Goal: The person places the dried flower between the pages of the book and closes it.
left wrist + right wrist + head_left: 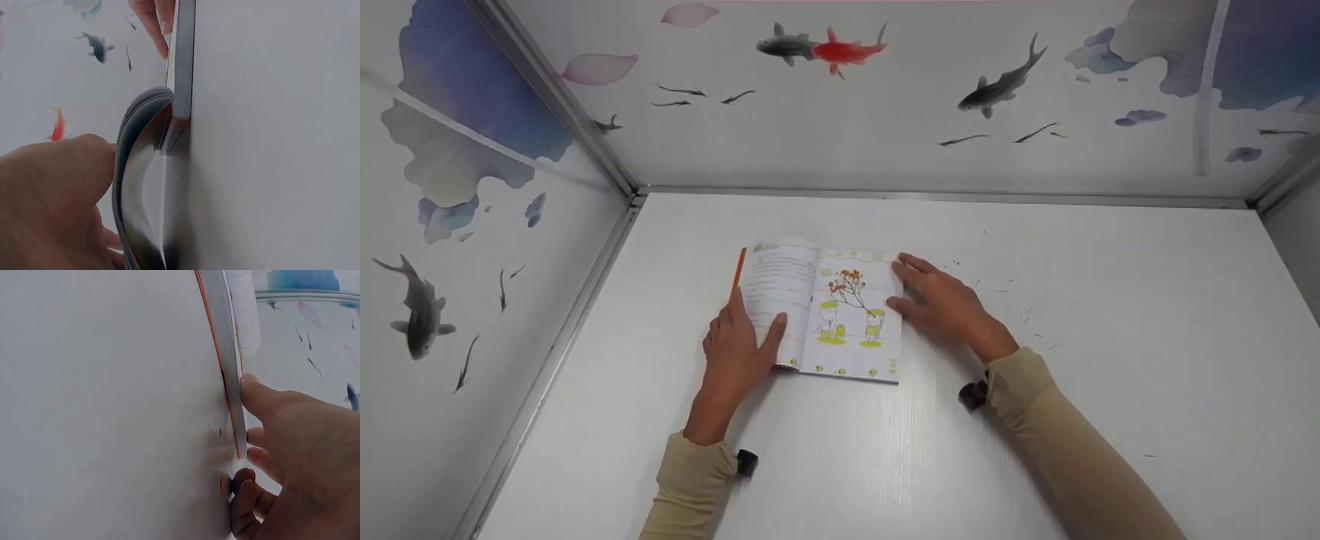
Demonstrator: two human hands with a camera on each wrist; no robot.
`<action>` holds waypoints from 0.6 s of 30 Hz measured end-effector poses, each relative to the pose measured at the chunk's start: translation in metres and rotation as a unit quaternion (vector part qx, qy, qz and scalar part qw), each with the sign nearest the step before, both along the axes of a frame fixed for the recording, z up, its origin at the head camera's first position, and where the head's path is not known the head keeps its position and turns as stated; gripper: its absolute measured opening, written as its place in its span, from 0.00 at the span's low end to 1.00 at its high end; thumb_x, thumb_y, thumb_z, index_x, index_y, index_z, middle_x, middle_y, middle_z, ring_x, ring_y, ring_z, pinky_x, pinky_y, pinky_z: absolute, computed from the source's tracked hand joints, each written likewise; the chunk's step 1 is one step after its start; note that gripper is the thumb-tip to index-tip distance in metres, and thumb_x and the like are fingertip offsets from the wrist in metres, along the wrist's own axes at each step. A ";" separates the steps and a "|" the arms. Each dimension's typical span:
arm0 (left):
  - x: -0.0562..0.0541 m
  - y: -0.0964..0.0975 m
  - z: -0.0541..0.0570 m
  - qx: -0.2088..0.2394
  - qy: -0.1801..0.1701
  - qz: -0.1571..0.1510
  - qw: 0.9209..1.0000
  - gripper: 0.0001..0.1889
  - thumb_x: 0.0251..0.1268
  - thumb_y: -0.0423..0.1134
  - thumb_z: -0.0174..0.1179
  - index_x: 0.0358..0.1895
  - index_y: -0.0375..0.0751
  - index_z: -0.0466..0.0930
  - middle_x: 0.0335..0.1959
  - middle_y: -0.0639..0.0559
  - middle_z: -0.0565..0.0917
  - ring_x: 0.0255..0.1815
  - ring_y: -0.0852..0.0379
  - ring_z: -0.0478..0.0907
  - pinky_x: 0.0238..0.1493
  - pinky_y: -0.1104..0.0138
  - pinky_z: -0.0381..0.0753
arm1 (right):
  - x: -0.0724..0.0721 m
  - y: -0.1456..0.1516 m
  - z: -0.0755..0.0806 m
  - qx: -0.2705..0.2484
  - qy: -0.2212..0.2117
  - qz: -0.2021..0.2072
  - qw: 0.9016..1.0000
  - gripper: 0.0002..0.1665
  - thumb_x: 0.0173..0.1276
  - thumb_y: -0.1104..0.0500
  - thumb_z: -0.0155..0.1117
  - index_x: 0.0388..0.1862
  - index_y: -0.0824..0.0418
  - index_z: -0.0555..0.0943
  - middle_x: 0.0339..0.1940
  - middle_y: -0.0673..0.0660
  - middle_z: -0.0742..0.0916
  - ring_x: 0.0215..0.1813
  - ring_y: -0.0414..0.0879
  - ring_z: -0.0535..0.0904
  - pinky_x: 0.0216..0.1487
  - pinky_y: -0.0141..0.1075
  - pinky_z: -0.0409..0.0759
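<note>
An open book lies on the white table, with text on its left page and yellow-green cartoon figures on its right page. Across the right page spreads a thin branched sprig with orange-red blossoms. My left hand grips the book's left side, thumb on the page and fingers along the outer edge. The pages under that thumb bow up in a curve in the left wrist view. At the book's upper right edge rests my right hand, its thumb touching the page edge in the right wrist view.
Small dark bits are scattered on the table to the right of the book. White panels printed with fish and petals stand behind and at the sides, joined by metal rails.
</note>
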State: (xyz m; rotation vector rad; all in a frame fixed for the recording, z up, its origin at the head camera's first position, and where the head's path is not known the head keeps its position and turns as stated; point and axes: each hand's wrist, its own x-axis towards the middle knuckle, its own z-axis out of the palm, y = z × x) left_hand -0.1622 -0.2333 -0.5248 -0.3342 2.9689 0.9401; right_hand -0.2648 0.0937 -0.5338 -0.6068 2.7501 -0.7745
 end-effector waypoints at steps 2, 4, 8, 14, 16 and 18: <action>0.000 0.001 0.001 0.022 0.009 0.001 1.000 0.51 0.81 0.62 0.56 0.90 0.37 0.39 0.84 0.31 0.62 0.83 0.31 0.61 0.82 0.36 0.57 | 0.000 0.000 -0.001 0.000 0.001 -0.002 1.000 0.45 0.82 0.38 0.64 0.90 0.49 0.60 0.92 0.48 0.60 0.91 0.56 0.58 0.82 0.62 0.67; 0.000 0.003 0.002 0.051 0.011 0.002 0.999 0.50 0.81 0.61 0.56 0.90 0.39 0.40 0.84 0.33 0.62 0.83 0.34 0.63 0.83 0.38 0.60 | 0.000 0.000 -0.001 0.002 0.002 -0.004 1.000 0.46 0.82 0.37 0.63 0.90 0.48 0.60 0.92 0.47 0.60 0.91 0.56 0.58 0.82 0.62 0.67; 0.000 0.008 0.006 0.110 0.023 -0.002 0.994 0.48 0.81 0.57 0.58 0.90 0.41 0.42 0.86 0.37 0.61 0.82 0.38 0.64 0.82 0.41 0.66 | 0.001 0.000 -0.001 0.003 0.004 -0.004 1.000 0.45 0.82 0.37 0.62 0.90 0.48 0.61 0.92 0.46 0.60 0.90 0.56 0.59 0.82 0.62 0.67; 0.002 0.015 0.015 0.114 0.079 -0.001 0.990 0.48 0.77 0.53 0.65 0.90 0.45 0.47 0.85 0.43 0.62 0.77 0.42 0.64 0.75 0.45 0.71 | 0.003 0.001 0.001 0.006 0.005 -0.006 1.000 0.45 0.82 0.36 0.62 0.89 0.48 0.61 0.92 0.45 0.60 0.91 0.54 0.59 0.82 0.61 0.67; 0.004 0.016 0.019 0.097 0.111 -0.003 0.989 0.48 0.76 0.50 0.68 0.89 0.45 0.50 0.85 0.45 0.63 0.77 0.42 0.63 0.75 0.46 0.72 | 0.004 0.001 0.002 0.007 0.003 -0.008 1.000 0.45 0.82 0.36 0.62 0.90 0.48 0.61 0.92 0.45 0.60 0.91 0.54 0.58 0.83 0.61 0.66; 0.007 0.017 0.023 0.077 0.150 -0.014 0.986 0.45 0.75 0.46 0.69 0.88 0.43 0.55 0.84 0.45 0.65 0.79 0.42 0.62 0.76 0.47 0.71 | 0.004 0.001 0.001 0.007 0.001 -0.007 1.000 0.45 0.82 0.36 0.62 0.90 0.48 0.60 0.92 0.45 0.59 0.91 0.54 0.57 0.83 0.61 0.65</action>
